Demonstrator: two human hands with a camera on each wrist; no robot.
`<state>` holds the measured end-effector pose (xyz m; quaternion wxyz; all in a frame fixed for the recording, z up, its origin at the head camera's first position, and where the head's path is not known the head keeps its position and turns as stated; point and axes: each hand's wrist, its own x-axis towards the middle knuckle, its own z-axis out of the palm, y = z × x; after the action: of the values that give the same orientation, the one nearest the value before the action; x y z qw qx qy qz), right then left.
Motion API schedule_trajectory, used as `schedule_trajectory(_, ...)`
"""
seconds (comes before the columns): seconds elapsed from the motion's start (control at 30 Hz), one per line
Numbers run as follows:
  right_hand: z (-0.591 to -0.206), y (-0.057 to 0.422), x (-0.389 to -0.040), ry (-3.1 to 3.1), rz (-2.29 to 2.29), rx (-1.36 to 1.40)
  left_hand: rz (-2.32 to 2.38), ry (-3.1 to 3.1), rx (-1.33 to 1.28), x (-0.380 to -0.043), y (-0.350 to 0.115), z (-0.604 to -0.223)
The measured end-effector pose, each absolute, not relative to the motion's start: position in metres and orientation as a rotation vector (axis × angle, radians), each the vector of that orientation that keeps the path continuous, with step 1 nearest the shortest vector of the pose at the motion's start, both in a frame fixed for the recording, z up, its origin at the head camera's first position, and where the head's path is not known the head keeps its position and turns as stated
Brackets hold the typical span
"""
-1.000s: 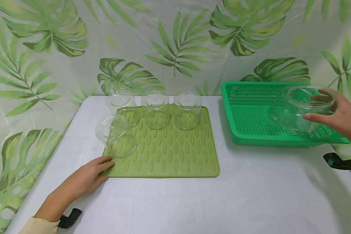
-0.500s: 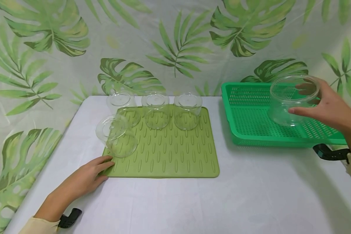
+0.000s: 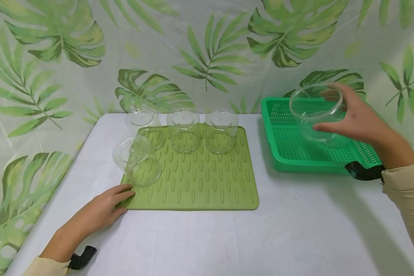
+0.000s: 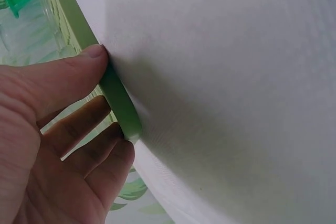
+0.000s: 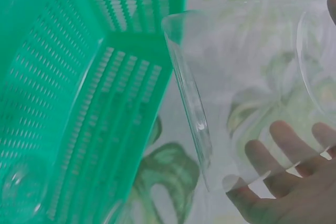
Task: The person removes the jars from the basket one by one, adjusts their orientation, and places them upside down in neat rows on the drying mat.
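Observation:
My right hand (image 3: 355,115) holds a clear cylindrical jar (image 3: 312,128) above the basket, thumb on the near side and fingers around the far side. In the right wrist view, the fingers (image 5: 286,140) show through its wall. The jar's wide rim faces up and tilts slightly left. My left hand (image 3: 101,207) rests at the front left corner of a green ridged mat (image 3: 207,191). Its thumb (image 4: 79,72) touches the mat's edge in the left wrist view. Nearest to that hand, another clear jar (image 3: 138,161) stands on the mat's left side, its smaller end up.
Several more clear jars line the mat's back edge, among them the middle jar (image 3: 183,130) and the right one (image 3: 222,130). A green perforated basket (image 3: 274,153) stands at right, with a partly hidden clear object (image 5: 23,187) inside. Behind is a leaf-patterned cloth (image 3: 214,46).
My right hand has moved left across the basket, carrying the jar up and to the left. The left hand and the jars on the mat have stayed put.

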<state>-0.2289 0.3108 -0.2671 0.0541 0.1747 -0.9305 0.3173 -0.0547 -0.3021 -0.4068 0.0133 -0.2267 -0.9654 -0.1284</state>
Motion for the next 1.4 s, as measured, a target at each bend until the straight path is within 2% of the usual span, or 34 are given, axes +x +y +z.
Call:
schedule_trajectory(1.03,-0.239,0.208,-0.211,-2.756,0.918,0.843,-0.41,-3.015,-0.69,-0.055,-0.303,-0.41)
schedule_trajectory(1.4,-0.255,0.164,-0.206,-2.681,0.939,1.037,-0.407,-2.985,-0.688,-0.054,-0.303,-0.41)
